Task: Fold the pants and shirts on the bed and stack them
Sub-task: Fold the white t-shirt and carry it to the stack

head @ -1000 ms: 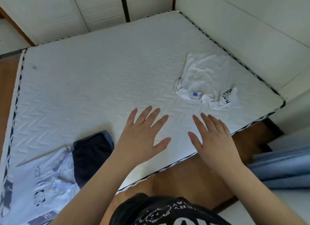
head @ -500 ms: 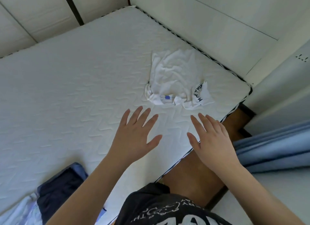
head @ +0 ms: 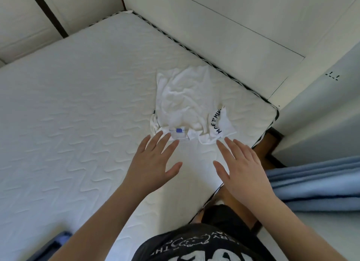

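Both hands' fingers (head: 155, 143) spread, empty

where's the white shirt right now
In the head view the white shirt lies crumpled on the mattress near its far right corner, just beyond the fingertips of the left hand and right hand.

Bare mattress (head: 78, 114) lay wide to the left. White shirt (head: 187, 103) sat crumpled near the right edge, wall panel (head: 224, 46) close behind it, blue curtain (head: 315, 184) hanging rightward.
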The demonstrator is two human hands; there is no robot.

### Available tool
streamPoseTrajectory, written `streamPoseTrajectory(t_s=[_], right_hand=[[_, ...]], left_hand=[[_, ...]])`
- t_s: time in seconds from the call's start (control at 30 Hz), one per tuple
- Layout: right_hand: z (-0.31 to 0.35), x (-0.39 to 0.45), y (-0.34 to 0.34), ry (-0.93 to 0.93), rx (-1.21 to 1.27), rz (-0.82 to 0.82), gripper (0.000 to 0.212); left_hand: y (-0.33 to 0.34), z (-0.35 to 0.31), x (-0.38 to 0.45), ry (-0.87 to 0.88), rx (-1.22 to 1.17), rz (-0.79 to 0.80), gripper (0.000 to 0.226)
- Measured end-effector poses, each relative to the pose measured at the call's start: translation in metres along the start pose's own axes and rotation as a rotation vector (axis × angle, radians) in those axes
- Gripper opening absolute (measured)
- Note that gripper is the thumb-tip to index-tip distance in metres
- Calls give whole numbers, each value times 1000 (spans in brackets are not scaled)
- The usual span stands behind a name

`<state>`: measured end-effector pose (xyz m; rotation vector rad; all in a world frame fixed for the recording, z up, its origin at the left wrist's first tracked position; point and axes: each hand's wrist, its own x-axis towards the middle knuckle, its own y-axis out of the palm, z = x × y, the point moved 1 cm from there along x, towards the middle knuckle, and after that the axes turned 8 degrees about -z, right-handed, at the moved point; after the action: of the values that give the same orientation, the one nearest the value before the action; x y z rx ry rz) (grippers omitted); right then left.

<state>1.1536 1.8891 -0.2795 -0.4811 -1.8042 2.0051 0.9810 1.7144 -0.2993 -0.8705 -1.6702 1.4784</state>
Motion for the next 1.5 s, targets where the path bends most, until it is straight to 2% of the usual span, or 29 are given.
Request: streamPoseTrajectory(t_s=[0.13,0.3,0.43,0.67,0.9,1.0,1.17,1.37,1.5], right_hand=[[-30,47,25,-56,31,71,70],[-64,129,59,-211,74,189,62],[-89,202,69,-316,88,161,54],[-81,289,121,-479,130,237,53],[-55,329,217,-551,61,386,56],[-55,335,257,-557,9,468,58],[-58,339,317,-564,-53,570,57],[-52,338,369,-532,-91,620,53],[-53,336,390,-497,-111,615,42]], left_hand=[[20,0,44,-61,-11,26,65],[43,2,99,-154,7,17,61],[57,7,140,-264,19,34,61],[109,22,177,-421,-29,39,53],[195,56,193,-469,-84,152,51],[241,68,193,-401,-79,290,52],[312,96,199,-327,-40,405,56],[372,109,215,-401,11,524,67],[391,109,215,-515,16,591,50]])
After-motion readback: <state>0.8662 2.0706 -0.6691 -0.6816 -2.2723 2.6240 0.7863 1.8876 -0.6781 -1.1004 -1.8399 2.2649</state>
